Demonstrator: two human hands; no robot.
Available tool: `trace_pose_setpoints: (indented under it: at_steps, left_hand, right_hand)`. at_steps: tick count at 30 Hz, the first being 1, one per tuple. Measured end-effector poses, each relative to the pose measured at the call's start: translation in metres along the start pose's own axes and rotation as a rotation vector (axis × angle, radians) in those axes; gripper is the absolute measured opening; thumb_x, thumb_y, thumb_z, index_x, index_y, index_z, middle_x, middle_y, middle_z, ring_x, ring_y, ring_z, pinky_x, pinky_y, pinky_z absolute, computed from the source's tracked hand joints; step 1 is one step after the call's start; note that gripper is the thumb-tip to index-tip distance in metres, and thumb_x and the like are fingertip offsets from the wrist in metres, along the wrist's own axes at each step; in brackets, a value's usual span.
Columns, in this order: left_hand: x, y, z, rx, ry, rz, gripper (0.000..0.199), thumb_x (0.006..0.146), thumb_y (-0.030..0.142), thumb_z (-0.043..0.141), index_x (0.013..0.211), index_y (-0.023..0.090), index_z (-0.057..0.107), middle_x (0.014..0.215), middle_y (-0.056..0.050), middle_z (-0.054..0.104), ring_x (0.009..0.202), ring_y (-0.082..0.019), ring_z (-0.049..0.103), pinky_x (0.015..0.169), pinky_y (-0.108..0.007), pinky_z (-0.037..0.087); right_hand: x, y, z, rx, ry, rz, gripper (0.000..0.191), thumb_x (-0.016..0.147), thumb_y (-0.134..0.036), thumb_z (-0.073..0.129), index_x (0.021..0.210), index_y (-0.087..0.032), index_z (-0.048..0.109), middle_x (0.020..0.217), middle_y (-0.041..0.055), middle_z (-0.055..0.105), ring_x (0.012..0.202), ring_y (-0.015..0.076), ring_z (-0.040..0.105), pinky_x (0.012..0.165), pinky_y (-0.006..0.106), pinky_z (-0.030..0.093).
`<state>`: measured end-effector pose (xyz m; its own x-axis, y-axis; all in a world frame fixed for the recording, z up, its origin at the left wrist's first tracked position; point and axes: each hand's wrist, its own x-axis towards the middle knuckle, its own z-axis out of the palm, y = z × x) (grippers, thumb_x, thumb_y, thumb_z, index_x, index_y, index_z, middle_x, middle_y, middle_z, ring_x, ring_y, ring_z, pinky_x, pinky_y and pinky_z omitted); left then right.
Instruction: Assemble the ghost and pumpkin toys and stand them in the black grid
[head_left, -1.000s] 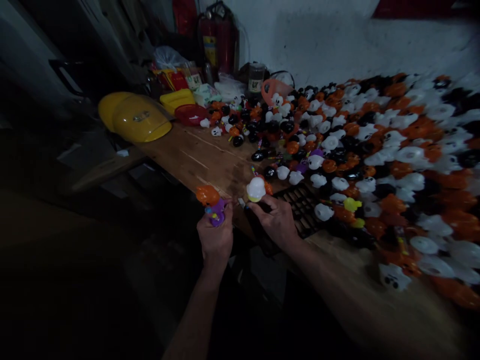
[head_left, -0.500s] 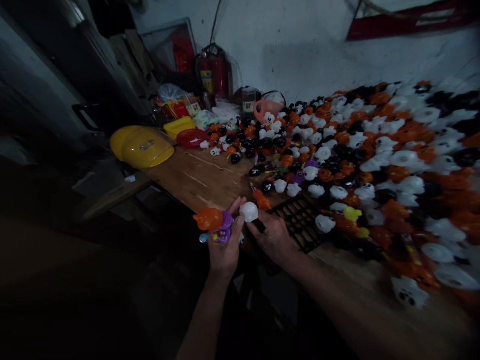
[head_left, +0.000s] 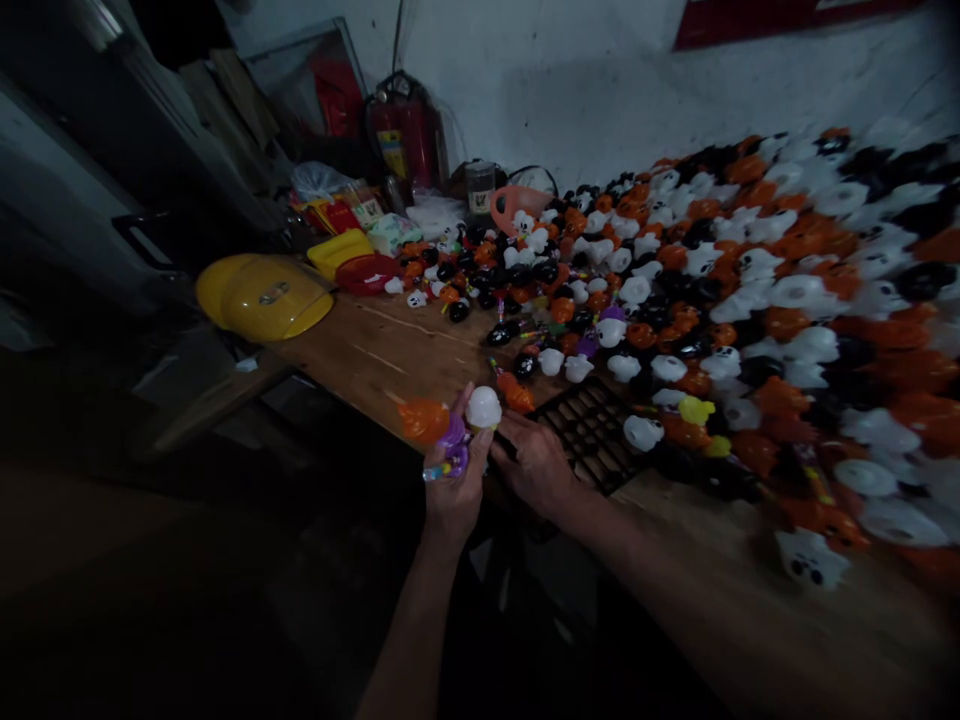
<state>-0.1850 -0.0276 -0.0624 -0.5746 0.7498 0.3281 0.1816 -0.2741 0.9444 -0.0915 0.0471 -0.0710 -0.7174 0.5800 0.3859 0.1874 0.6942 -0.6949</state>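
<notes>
My left hand (head_left: 456, 495) is closed around a small toy with an orange head (head_left: 424, 421) and purple parts (head_left: 454, 433); a clear, coloured tube (head_left: 437, 471) sticks out below it. A rounded white plastic toy piece (head_left: 484, 407) stands up between my two hands, by the left thumb. Just right of it, my right hand (head_left: 544, 468) is closed, its fingers curled; whatever they grip is hidden. Beyond the fingertips an orange toy (head_left: 516, 393) lies on the wooden table (head_left: 367, 345). A black grid tray (head_left: 589, 430) lies beside my right hand.
A large heap of white, orange and black plastic toys (head_left: 757, 265) covers the right side. To the left are a yellow helmet-like shell (head_left: 274, 297), a red dish (head_left: 367, 273) and a yellow container (head_left: 339, 252). A fire extinguisher (head_left: 409, 135) stands by the wall.
The orange and purple toy has turned in my left hand, and its tube now shows more. The white piece stands more upright. The whole view has shifted slightly.
</notes>
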Motion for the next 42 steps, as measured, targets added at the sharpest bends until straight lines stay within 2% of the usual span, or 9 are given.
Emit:
trace_pose_setpoints:
  at_steps: [7,12,17,22,26,28,33,37,42]
  left_hand:
    - [0.001,-0.008,0.001,0.004,0.075,0.023,0.039,0.082,0.025,0.065,0.121,0.02,0.06,0.123,-0.007,0.062,0.114,-0.021,0.058,0.101,-0.032,0.046]
    - [-0.003,-0.007,0.005,-0.063,0.125,-0.03,0.041,0.08,0.019,0.067,0.12,0.022,0.06,0.126,-0.007,0.06,0.112,-0.021,0.059,0.102,-0.036,0.045]
    - [-0.006,-0.01,0.004,-0.043,0.096,-0.047,0.04,0.083,0.02,0.064,0.123,0.022,0.059,0.127,-0.008,0.06,0.12,-0.022,0.054,0.107,-0.039,0.041]
    - [-0.004,-0.012,0.002,-0.062,0.094,-0.062,0.047,0.081,0.022,0.066,0.127,0.02,0.055,0.125,-0.009,0.061,0.123,-0.022,0.051,0.109,-0.038,0.038]
    - [-0.004,-0.011,-0.001,-0.151,0.036,-0.063,0.053,0.082,0.023,0.065,0.133,0.019,0.049,0.125,-0.011,0.061,0.119,-0.023,0.055,0.108,-0.039,0.039]
    - [-0.004,-0.01,-0.004,-0.167,0.044,-0.082,0.052,0.08,0.025,0.068,0.129,0.019,0.053,0.125,-0.01,0.061,0.119,-0.024,0.055,0.107,-0.038,0.04]
    - [-0.009,-0.011,-0.011,-0.116,0.178,-0.112,0.034,0.078,0.026,0.07,0.111,0.018,0.066,0.116,-0.006,0.066,0.113,-0.021,0.059,0.101,-0.032,0.044]
    - [-0.011,-0.008,-0.014,-0.12,0.189,-0.135,0.035,0.08,0.028,0.068,0.114,0.021,0.065,0.117,-0.004,0.066,0.112,-0.019,0.06,0.099,-0.031,0.045]
    - [-0.007,-0.006,-0.015,-0.114,0.189,-0.16,0.035,0.076,0.028,0.072,0.11,0.02,0.067,0.11,-0.005,0.069,0.109,-0.02,0.061,0.097,-0.031,0.046]
  right_hand:
    - [-0.001,0.007,0.004,-0.05,0.063,-0.103,0.013,0.086,-0.013,0.053,0.091,-0.017,0.064,0.094,0.009,0.063,0.096,0.022,0.057,0.087,0.034,0.047]
    - [-0.001,0.008,0.003,-0.063,0.068,-0.113,0.012,0.085,-0.012,0.053,0.088,-0.015,0.065,0.09,0.0099,0.063,0.089,0.0226,0.058,0.082,0.035,0.048]
    - [0.0,0.007,0.0,0.0,0.088,-0.14,0.013,0.084,-0.011,0.054,0.087,-0.016,0.065,0.09,0.0082,0.065,0.088,0.021,0.059,0.081,0.033,0.048]
    - [0.004,0.006,-0.002,-0.021,0.036,-0.103,0.011,0.086,-0.012,0.056,0.081,-0.016,0.065,0.088,0.0075,0.066,0.087,0.0198,0.06,0.08,0.03,0.048]
    - [0.008,0.003,-0.006,-0.036,-0.045,-0.062,0.015,0.085,-0.01,0.057,0.093,-0.019,0.066,0.102,0.0068,0.067,0.098,0.0194,0.06,0.087,0.03,0.047]
    - [0.008,0.002,-0.006,-0.055,-0.06,-0.05,0.015,0.083,-0.009,0.059,0.093,-0.019,0.066,0.102,0.0069,0.067,0.102,0.0202,0.06,0.091,0.031,0.046]
    - [0.004,0.003,-0.002,-0.087,-0.016,-0.019,0.011,0.079,-0.007,0.062,0.084,-0.017,0.064,0.095,0.0083,0.066,0.097,0.0216,0.06,0.088,0.032,0.048]
    - [0.003,0.003,0.001,-0.095,0.043,-0.019,0.006,0.08,-0.012,0.064,0.084,-0.015,0.062,0.091,0.0085,0.063,0.087,0.0212,0.06,0.08,0.032,0.049]
    - [0.005,0.0,0.004,-0.144,0.099,0.027,0.018,0.077,-0.02,0.07,0.092,-0.015,0.06,0.094,0.009,0.063,0.087,0.023,0.059,0.077,0.033,0.049]
